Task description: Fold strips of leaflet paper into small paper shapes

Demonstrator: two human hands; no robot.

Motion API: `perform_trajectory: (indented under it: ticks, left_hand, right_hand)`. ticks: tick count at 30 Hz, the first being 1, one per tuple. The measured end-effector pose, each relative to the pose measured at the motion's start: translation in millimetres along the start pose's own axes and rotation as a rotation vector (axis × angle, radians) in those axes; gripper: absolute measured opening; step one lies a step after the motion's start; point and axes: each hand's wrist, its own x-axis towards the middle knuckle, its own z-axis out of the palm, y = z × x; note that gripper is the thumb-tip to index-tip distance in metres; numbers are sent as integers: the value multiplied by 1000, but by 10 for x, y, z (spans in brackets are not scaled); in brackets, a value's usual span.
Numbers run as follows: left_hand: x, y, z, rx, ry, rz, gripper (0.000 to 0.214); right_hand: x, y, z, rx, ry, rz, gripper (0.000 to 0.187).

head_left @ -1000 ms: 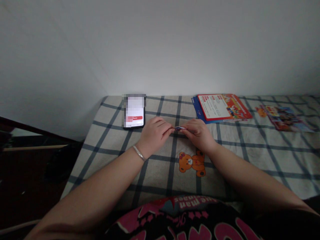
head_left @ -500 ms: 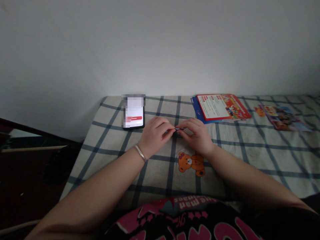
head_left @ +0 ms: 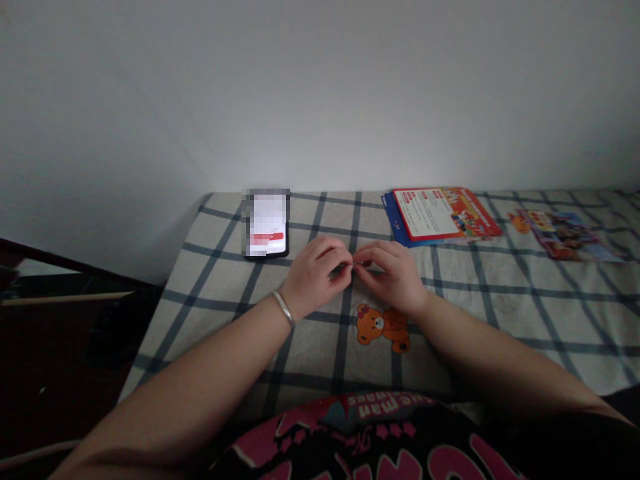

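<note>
My left hand [head_left: 320,272] and my right hand [head_left: 393,273] meet fingertip to fingertip over the checked cloth [head_left: 500,313]. Both pinch a small thin folded piece [head_left: 353,265], dark with a light edge; most of it is hidden by the fingers. A silver bangle [head_left: 283,309] sits on my left wrist. An orange bear print [head_left: 384,327] lies on the cloth just below my right wrist.
A phone [head_left: 267,223] with a lit screen lies at the back left of the cloth. A red and blue booklet [head_left: 440,213] lies at the back right, with another colourful leaflet [head_left: 565,235] further right. The white wall stands behind; the cloth's left edge drops into dark space.
My hands have drawn closer together and the small piece between them shows less than before. The fingers have curled more tightly round it.
</note>
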Motion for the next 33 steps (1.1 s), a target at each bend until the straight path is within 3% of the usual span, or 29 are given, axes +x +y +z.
perform_trajectory:
  ticks: [20,33]
  left_hand:
    - [3,-16,27,-39,-5,9,9]
    - [18,-67,-4,-131,57,-125,14]
  right_hand:
    - [39,-68,9,77,-30,61,11]
    - [40,53,18,122,27,159,15]
